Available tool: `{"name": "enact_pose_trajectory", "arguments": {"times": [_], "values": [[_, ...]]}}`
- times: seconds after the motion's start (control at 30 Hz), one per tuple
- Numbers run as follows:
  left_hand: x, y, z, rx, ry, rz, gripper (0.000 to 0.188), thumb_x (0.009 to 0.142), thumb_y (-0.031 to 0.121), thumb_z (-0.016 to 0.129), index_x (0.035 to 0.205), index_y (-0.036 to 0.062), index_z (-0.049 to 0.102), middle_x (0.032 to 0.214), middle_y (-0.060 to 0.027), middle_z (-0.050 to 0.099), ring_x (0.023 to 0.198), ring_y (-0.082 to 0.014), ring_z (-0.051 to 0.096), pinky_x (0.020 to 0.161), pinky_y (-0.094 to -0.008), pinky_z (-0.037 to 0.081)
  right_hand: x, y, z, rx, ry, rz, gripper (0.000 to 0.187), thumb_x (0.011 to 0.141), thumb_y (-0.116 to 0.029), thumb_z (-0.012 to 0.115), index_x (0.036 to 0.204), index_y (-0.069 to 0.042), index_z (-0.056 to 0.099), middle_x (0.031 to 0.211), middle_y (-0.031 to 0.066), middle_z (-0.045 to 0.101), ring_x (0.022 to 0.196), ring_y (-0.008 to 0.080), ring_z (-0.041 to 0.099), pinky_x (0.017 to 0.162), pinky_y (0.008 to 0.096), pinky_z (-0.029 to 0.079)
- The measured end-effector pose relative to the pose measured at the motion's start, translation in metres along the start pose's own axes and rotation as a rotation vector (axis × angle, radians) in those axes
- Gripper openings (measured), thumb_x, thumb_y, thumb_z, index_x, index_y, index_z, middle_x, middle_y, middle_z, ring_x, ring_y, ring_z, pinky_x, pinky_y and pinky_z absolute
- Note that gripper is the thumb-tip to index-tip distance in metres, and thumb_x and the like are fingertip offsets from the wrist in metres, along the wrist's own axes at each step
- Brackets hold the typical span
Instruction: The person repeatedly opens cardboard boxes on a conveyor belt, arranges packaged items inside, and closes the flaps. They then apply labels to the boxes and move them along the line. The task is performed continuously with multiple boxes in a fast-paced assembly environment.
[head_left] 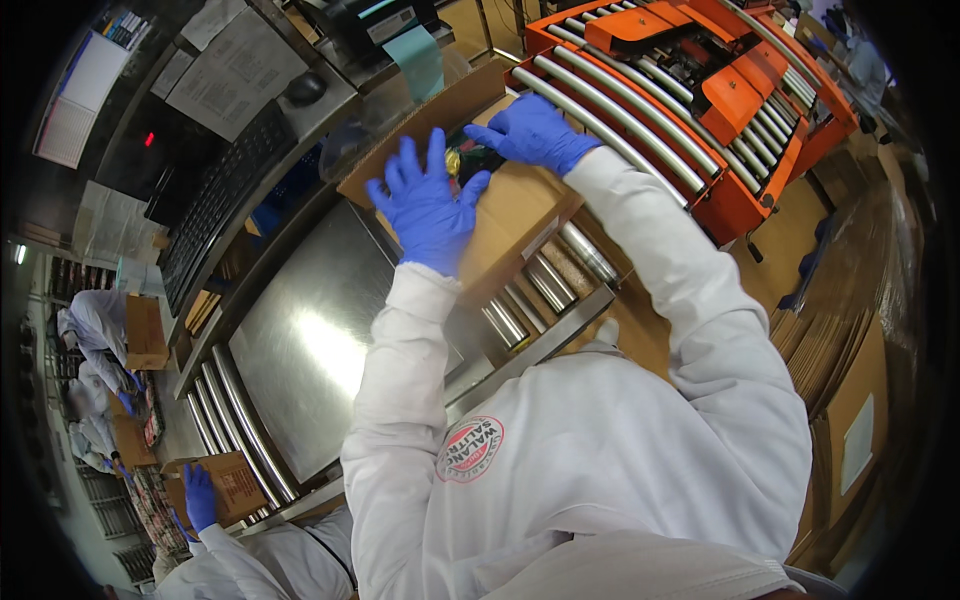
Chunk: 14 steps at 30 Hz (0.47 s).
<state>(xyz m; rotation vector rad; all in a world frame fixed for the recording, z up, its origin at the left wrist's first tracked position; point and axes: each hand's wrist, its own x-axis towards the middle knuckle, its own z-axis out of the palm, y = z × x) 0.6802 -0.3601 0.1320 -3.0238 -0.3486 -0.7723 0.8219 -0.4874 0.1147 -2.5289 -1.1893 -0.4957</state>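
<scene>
the cardboard box [500,205] sits on the rollers [545,285] just before the orange machine [720,90], its flaps being folded shut. the left hand [425,210] lies open and flat on a flap, gripping nothing; the right hand [530,132] presses fingers down on the far flap. next, i judge, both flaps need holding level over the dark contents [468,160].

Matt cardboard box [520,205], glossy steel rollers [560,270], brushed-metal table [310,340].
</scene>
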Motion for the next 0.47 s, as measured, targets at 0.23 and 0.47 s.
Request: {"name": "enact_pose_trajectory", "arguments": {"times": [0.23, 0.47], "values": [[-0.004, -0.014, 0.022, 0.111, 0.278, -0.016, 0.073, 0.077, 0.066, 0.054, 0.122, 0.0082, 0.051, 0.105, -0.0117, 0.054, 0.099, -0.0276, 0.052, 0.091, -0.0503, 0.033, 0.014, 0.002, 0.024, 0.059, 0.46, -0.228, 0.033, 0.09, -0.037, 0.051, 0.109, -0.012, 0.061, 0.095, 0.0072, 0.063, 0.094, 0.0281, 0.057, 0.106, 0.0469, 0.022], [-0.005, -0.017, 0.026, 0.118, 0.017, 0.21, 0.05, 0.079, 0.057, 0.059, 0.089, 0.0087, 0.061, 0.08, -0.0081, 0.054, 0.073, -0.0267, 0.055, 0.069, -0.0407, 0.04, 0.022, -0.011, 0.02, -0.099, 0.006, -0.183, 0.032, 0.09, -0.036, 0.049, 0.103, -0.01, 0.062, 0.087, 0.0104, 0.06, 0.085, 0.0275, 0.056, 0.087, 0.0396, 0.039]]}}
